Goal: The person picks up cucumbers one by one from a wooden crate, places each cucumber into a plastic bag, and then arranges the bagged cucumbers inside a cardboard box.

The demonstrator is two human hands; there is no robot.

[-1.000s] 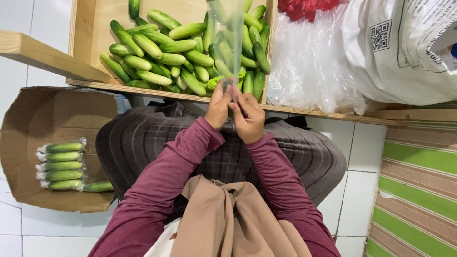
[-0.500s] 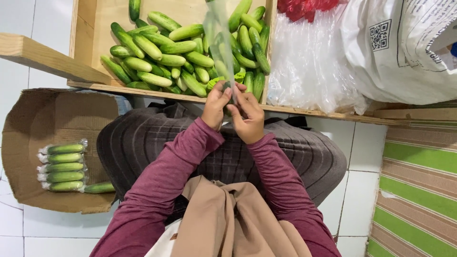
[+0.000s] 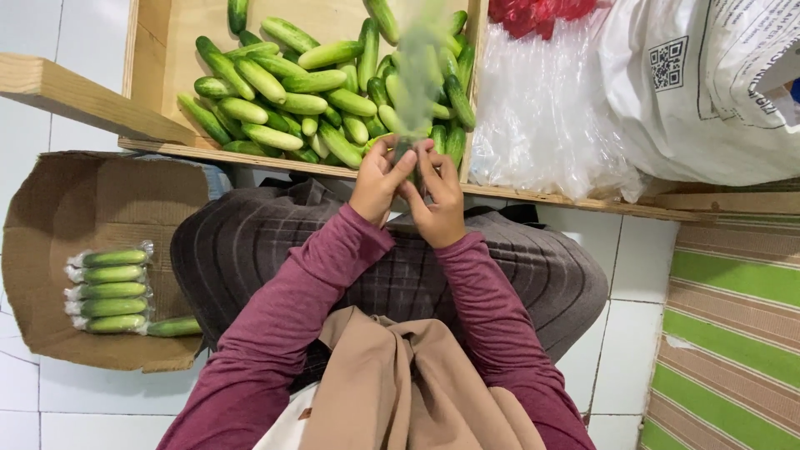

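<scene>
Head view, near to far: tan garment in the lap, maroon sleeves, then both hands meeting over the knees at the front edge of the wooden crate (image 3: 158, 50). Left hand (image 3: 379, 179) and right hand (image 3: 442, 200) each have fingers pinched shut on the bottom end of a clear plastic bag (image 3: 419, 67), which streams upward, motion-blurred, over the loose cucumbers (image 3: 283, 100) in the crate. Cannot tell whether a cucumber sits inside it.

Step in hand, my read: working the bag's end between the fingertips, packing stage. Next move calls for a firm two-hand pinch while the film settles.

Versus half a second ago: hands sit in the same spot, bag more smeared and swung slightly toward the right.

Off left, wrapped cucumbers (image 3: 108, 290) lie in a cardboard box (image 3: 58, 208). Beyond, a stack of clear bags (image 3: 542, 108) and a white sack (image 3: 708, 92).
</scene>
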